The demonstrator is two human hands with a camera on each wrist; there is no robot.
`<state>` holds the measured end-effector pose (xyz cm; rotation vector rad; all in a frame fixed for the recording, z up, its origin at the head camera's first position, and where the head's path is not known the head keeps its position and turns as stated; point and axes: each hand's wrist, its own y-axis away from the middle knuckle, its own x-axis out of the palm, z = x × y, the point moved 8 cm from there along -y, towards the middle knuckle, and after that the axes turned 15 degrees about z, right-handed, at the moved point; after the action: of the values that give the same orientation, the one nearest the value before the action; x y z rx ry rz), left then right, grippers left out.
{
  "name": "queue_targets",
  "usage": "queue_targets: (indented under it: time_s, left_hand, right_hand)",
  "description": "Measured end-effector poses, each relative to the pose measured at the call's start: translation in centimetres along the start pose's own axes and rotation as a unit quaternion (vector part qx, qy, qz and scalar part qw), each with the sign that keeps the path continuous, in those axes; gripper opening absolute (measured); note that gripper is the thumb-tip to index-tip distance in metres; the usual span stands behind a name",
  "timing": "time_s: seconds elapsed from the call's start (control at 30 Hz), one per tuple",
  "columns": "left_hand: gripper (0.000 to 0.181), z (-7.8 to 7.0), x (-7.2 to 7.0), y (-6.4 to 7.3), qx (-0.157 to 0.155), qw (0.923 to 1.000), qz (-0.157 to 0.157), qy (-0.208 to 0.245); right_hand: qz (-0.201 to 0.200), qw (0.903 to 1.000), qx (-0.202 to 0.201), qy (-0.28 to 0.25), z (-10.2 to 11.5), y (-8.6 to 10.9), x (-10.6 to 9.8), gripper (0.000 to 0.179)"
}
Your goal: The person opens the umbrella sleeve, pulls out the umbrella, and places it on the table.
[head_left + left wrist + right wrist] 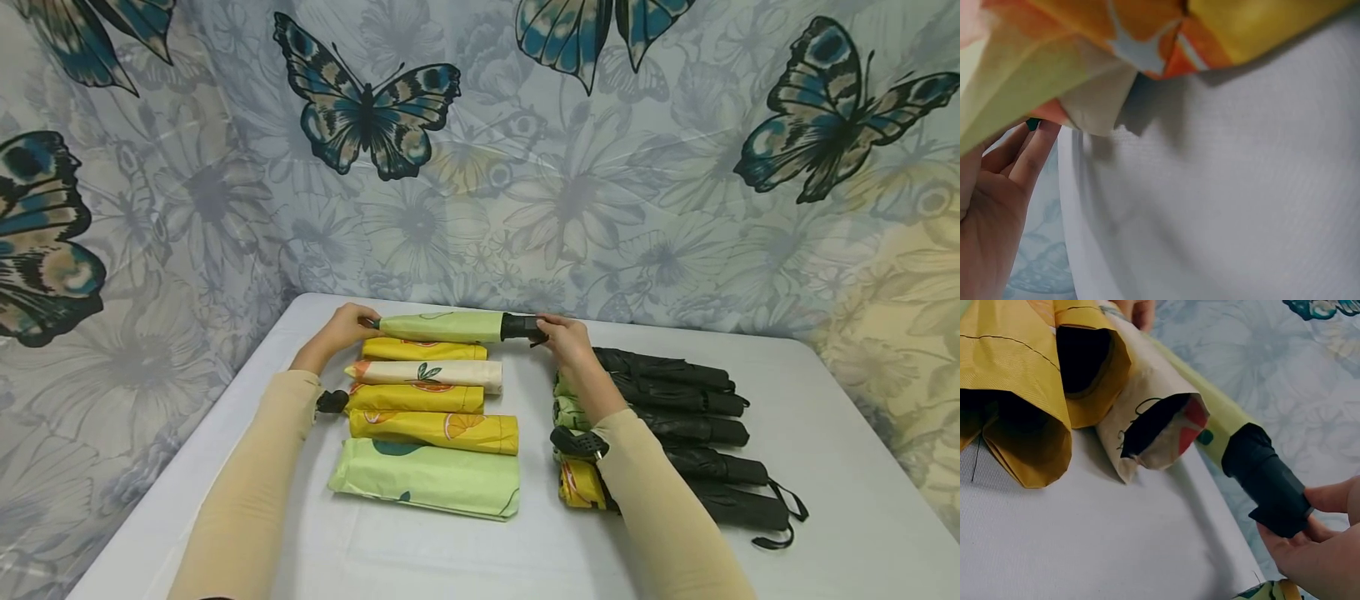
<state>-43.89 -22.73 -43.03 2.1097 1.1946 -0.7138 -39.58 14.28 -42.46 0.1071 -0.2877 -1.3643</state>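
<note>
Both hands hold a folded umbrella level at the back of the table, its light green sleeve round a black end. At its left tip my left hand pinches the end. My right hand grips the black end between thumb and fingers. Just in front lie several flat sleeves in a column: yellow sleeves with orange slices, a cream sleeve and a wide light green sleeve nearest me. In the right wrist view, the yellow and cream sleeves show open, dark mouths.
Several black folded umbrellas lie side by side on the right, with straps at their right ends and green or yellow at the left. My right forearm passes over them. The white table ends at a butterfly-print cloth behind.
</note>
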Motion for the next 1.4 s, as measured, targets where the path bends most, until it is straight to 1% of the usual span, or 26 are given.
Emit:
queue_targets:
  time_s: [0.3,0.37,0.47,0.57,0.77,0.97,1.27,1.4]
  left_hand:
    - [0.039,-0.1,-0.1,0.1,-0.004,1.0000,-0.003,-0.005]
    - [0.039,-0.1,-0.1,0.0,-0.003,1.0000,-0.003,-0.004]
    - [0.038,0.0,0.0,0.0,-0.002,1.0000,-0.002,-0.002]
    - [0.037,0.1,0.1,-0.1,-0.001,1.0000,0.000,0.003]
    - [0.037,0.4,0.1,-0.2,0.000,1.0000,-0.001,0.000]
    - [0.034,0.3,0.2,-0.1,0.001,1.0000,0.000,0.006]
    - [0.036,0.2,0.4,-0.1,0.000,1.0000,0.002,0.006]
    - [0.036,0.3,0.4,-0.1,0.001,1.0000,0.004,0.008]
  right_hand:
    - [0.002,0.9999,-0.010,0.011,0.7,1.0,-1.1,0.047]
    - [-0.004,0.9999,-0.005,0.015,0.7,1.2,-1.5,0.046]
    - [-0.015,0.9999,-0.005,0.006,0.8,1.4,-2.3,0.046]
    - [-0.022,0.9997,-0.009,0.003,1.0,1.7,-3.0,0.047]
    - [-0.032,0.9991,-0.019,0.019,1.4,2.4,-4.1,0.048]
    - [-0.053,0.9984,-0.018,0.007,1.3,2.6,-5.3,0.048]
    - [-0.064,0.9976,-0.027,-0.005,1.7,3.3,-6.6,0.048]
    - [-0.060,0.9976,-0.027,-0.023,1.9,3.6,-7.2,0.049]
